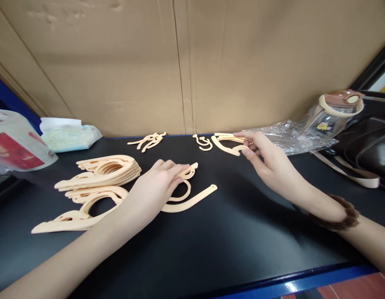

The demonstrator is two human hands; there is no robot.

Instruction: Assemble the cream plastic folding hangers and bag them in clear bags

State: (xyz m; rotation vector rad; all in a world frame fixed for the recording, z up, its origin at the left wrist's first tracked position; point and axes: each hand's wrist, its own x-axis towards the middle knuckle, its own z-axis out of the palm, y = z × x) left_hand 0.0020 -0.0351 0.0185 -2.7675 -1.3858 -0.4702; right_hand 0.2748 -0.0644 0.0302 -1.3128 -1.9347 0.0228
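Observation:
My left hand (158, 182) is closed on a cream plastic folding-hanger part (190, 171), whose ends poke out past my fingertips. Below those fingers a curved hanger arm (195, 200) lies on the black table, partly hidden by the hand. My right hand (263, 153) pinches another cream hanger arm (225, 145) between thumb and fingers, farther back on the table. Between the two hands, near the back edge, lie a few small hanger hooks (205, 143). Stacked hanger arms (117, 170) fill the area left of my left hand, partly behind my forearm.
More loose hanger pieces (148, 141) lie at the back. A tissue pack (70, 135) and a white-and-red container (20, 141) stand at left. On the right are clear plastic wrap (285, 137), a drinking bottle (329, 116) and a dark bag (369, 145) with a strap. Cardboard (133, 66) walls the back.

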